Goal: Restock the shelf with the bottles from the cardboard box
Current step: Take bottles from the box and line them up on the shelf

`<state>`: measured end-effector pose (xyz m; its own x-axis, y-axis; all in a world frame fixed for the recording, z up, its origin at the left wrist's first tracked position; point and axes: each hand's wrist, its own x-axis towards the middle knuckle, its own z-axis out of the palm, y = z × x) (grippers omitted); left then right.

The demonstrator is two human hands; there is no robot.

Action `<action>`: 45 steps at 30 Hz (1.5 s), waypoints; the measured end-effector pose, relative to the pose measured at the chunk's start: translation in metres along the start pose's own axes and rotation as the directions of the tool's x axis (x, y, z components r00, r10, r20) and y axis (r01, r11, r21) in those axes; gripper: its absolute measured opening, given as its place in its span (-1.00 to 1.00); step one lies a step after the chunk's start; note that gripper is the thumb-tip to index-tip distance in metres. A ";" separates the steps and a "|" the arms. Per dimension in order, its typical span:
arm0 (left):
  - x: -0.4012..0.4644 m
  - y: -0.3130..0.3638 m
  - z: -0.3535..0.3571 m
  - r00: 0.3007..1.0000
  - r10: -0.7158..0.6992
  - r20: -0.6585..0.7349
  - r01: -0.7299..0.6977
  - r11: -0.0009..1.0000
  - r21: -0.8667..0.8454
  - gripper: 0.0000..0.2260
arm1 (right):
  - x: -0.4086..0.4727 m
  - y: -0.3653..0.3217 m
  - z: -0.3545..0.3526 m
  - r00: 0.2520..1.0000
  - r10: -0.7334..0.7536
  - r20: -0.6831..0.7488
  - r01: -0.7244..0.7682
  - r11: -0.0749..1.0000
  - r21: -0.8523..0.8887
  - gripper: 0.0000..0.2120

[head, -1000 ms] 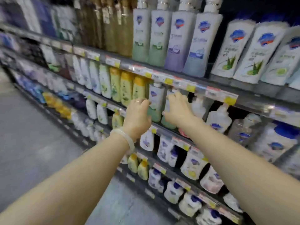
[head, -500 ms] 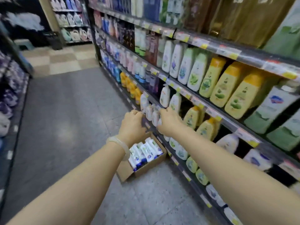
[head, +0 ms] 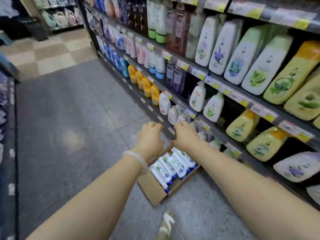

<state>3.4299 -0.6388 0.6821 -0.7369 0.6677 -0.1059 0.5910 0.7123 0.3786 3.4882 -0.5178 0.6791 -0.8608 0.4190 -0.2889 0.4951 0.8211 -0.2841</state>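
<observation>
Both hands reach out empty over the floor: the left hand [head: 150, 135], wearing a pale bangle, and the right hand [head: 186, 135] have fingers loosely curled, gripping nothing. Below them, at 6 o'clock, the open brown cardboard box [head: 152, 189] holds white blue-capped bottles [head: 173, 166], beside the dark shelf [head: 223, 135].

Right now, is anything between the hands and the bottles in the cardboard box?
Nothing visible. The box sits open-topped on the floor beside the shelf, its bottles exposed. Left hand and right hand are above it, holding nothing.
</observation>
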 end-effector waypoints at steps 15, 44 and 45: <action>0.286 0.001 0.033 0.852 0.443 0.279 -0.468 0.883 0.026 -0.69 | 0.210 0.060 -0.027 0.882 0.471 0.013 -0.460 0.855 0.241 -0.65; 0.415 -0.053 0.300 -0.194 0.370 0.909 -0.981 -0.043 -0.191 -0.64 | 0.296 0.012 0.372 -0.277 0.589 0.759 -0.214 -0.808 0.549 -0.57; 0.421 -0.065 0.317 -0.192 0.339 0.921 -0.981 -0.058 -0.183 -0.64 | 0.307 0.012 0.361 -0.238 0.585 0.775 -0.233 -0.809 0.540 -0.54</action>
<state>3.1854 -0.3357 0.3217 0.6438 0.3125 -0.6985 0.6289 -0.7360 0.2504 3.2727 -0.5188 0.2568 0.5861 0.0807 -0.8062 -0.1361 -0.9711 -0.1961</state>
